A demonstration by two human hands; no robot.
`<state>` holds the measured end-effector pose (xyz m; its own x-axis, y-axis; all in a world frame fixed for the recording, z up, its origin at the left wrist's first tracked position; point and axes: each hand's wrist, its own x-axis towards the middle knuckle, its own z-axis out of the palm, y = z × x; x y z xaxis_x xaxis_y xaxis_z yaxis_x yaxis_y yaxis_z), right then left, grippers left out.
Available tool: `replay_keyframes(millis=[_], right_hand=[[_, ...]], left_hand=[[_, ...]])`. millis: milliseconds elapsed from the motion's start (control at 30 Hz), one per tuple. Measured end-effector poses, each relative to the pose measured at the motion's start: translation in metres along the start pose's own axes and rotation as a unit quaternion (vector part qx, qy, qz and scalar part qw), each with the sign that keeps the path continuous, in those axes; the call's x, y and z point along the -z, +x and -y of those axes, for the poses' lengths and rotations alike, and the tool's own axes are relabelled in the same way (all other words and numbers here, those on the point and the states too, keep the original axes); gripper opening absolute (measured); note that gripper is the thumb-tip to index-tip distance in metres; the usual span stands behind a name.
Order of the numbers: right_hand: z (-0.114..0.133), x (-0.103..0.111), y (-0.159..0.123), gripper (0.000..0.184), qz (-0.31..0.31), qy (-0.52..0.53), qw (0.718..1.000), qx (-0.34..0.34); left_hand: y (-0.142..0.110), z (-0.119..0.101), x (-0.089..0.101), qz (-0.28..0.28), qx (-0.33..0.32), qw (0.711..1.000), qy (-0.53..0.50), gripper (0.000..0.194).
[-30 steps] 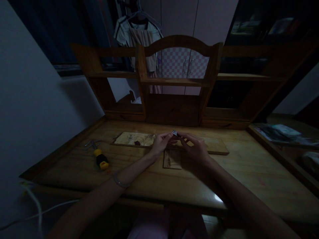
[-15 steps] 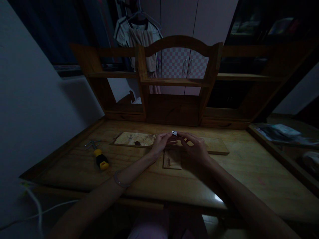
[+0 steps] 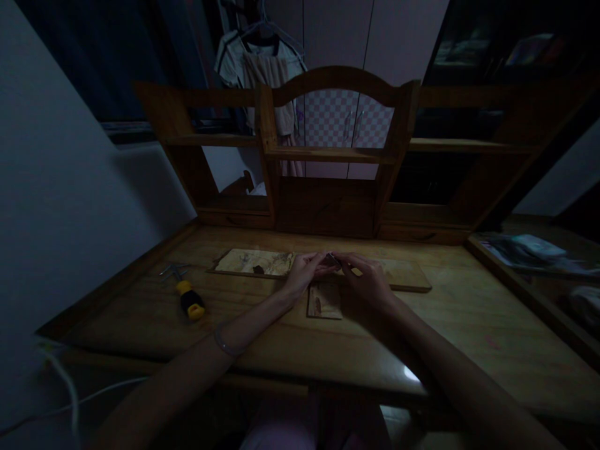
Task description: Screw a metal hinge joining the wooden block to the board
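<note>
Dimly lit worktop (image 3: 281, 353): L hand (image 3: 301, 275) & R hand (image 3: 369, 278), fingers pinched on small pc (image 3: 333, 257) above long board (image 3: 255, 261), nr back edge.

Text — none legible | labels, brands — none | numbers, signs — none

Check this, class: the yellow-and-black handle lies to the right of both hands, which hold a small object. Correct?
No: the head view shows the yellow-and-black handle lying to the left, not right, of the left hand and right hand, which hold a small object.
</note>
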<state>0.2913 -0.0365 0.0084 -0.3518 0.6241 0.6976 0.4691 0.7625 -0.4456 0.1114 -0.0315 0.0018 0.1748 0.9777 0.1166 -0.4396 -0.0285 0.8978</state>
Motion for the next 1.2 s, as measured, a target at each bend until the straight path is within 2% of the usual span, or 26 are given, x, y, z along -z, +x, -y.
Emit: replay_keyframes(millis=[233, 433, 667, 1200], right_hand=[[0.009, 0.002, 0.002, 0.034, 0.016, 0.007, 1.0, -0.008], [0.001, -0.001, 0.002, 0.041, 0.044, -0.026, 0.999, 0.005], [-0.003, 0.003, 0.002, 0.039, 0.054, -0.038, 0.998, -0.004], [0.002, 0.006, 0.004, 0.038, 0.048, -0.033, 0.998, -0.023]], left_hand=[[-0.002, -0.003, 0.0, 0.004, 0.002, 0.999, -0.05, 0.024], [0.0, -0.003, 0.003, -0.005, 0.023, 0.994, -0.103, 0.022], [0.001, -0.003, 0.005, 0.039, 0.038, 0.99, -0.129, 0.026], [-0.001, -0.006, 0.0, 0.025, 0.027, 0.993, -0.116, 0.023]])
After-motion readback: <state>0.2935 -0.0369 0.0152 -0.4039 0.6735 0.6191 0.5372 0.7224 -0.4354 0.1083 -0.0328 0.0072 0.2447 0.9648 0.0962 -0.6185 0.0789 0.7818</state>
